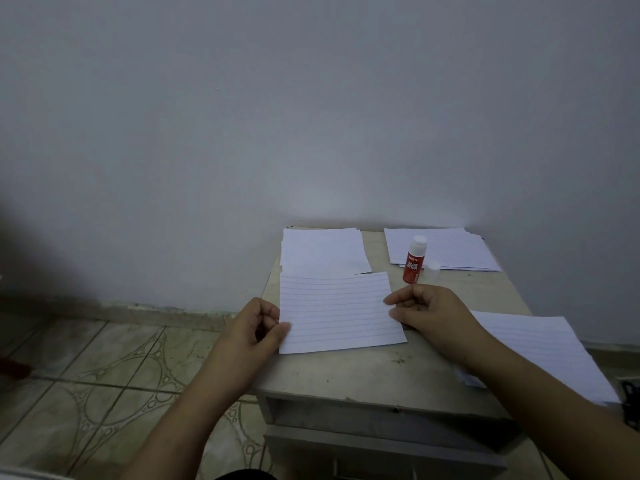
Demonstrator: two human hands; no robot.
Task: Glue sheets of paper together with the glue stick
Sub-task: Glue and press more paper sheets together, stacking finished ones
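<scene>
With your left hand [258,327] and right hand [424,311] each pinching a side edge of the lined sheet [337,311], it may land skewed if one grip slips, and just beyond your right fingers the uncapped glue stick [413,259] could topple.

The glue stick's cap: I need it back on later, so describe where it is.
On the small table against the wall, find the upright red glue stick. The cap stands just right of it, a small translucent cup before the far-right paper stack.
</scene>
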